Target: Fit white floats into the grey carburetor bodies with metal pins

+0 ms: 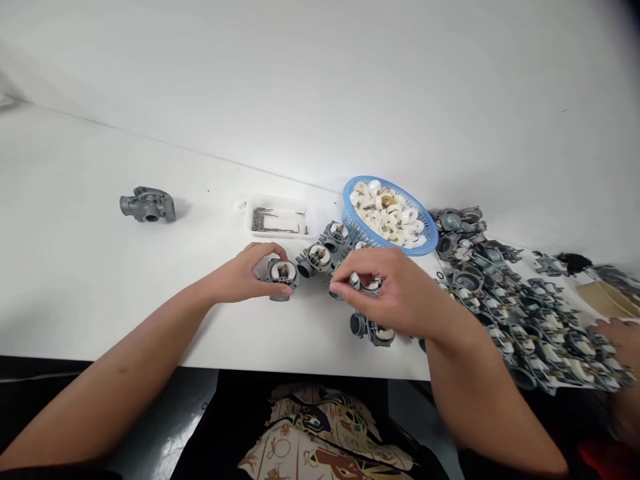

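My left hand (pixel 249 275) grips a small grey carburetor (pixel 280 281) by its sides, thumb and fingers closed around it. A white float (pixel 283 269) sits in the upturned open top of that carburetor. To the right, my right hand (pixel 395 287) is closed in a pinch above other carburetors; what its fingertips hold, if anything, is too small to make out. Between the hands lies a carburetor (pixel 319 255) with its own white float, and a further one (pixel 373 329) rests below my right hand. Several more there are partly hidden by that hand.
A white tray (pixel 293 234) with thin metal pins (pixel 261 219) stands behind my left hand. A blue basket (pixel 431 245) is full of white floats (pixel 393 215). One carburetor (pixel 148 205) lies far left; many carburetors (pixel 530 320) crowd the right, beside another person's hand (pixel 620 337).
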The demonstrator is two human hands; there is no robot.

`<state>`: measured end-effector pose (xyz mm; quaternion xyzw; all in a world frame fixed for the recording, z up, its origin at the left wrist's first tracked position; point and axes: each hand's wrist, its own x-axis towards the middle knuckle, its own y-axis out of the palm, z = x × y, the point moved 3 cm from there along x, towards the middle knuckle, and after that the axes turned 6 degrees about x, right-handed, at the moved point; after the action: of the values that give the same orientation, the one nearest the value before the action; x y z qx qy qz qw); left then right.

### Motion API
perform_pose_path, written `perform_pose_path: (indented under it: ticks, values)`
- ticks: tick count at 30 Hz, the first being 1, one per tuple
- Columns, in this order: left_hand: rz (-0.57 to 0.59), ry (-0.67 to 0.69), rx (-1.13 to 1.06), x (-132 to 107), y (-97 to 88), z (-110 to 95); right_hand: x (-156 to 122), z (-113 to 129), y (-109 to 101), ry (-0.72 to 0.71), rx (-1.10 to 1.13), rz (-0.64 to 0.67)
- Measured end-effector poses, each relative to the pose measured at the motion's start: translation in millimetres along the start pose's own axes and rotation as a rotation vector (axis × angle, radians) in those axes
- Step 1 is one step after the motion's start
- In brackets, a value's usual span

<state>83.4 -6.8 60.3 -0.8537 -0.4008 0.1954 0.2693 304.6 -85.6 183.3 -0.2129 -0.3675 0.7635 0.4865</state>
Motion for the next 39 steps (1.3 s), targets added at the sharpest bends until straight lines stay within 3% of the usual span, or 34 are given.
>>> perform_pose_path:
  ticks: [4, 7, 11, 14, 19, 24, 33, 39]
  values:
    - [0.009, -0.021, -0.028, 2, -1.7, 6, -28, 0, 41, 0.113, 0.330, -0.020]
    - [0.014, -0.019, -0.059, 4, 0.6, 7, -39, -5, 80, 0.194, 0.528, -0.125]
    - [0.023, 0.020, -0.099, 4, 1.7, 4, -34, -22, 128, 0.229, 0.871, -0.279]
    - [0.041, 0.038, -0.129, 4, 1.7, 1, -25, -41, 150, 0.244, 1.051, -0.439]
    - [0.094, 0.097, -0.227, 3, 1.6, -6, -18, -60, 157, 0.260, 0.980, -0.634]
    - [0.111, 0.063, -0.257, 5, 2.0, -2, -15, -57, 151, 0.203, 0.889, -0.738]
    - [0.152, 0.067, -0.203, 9, 5.8, 8, -2, -58, 140, 0.197, 0.822, -0.705]
    - [0.129, 0.083, -0.224, 10, 6.7, 6, -1, -58, 145, 0.142, 0.795, -0.717]
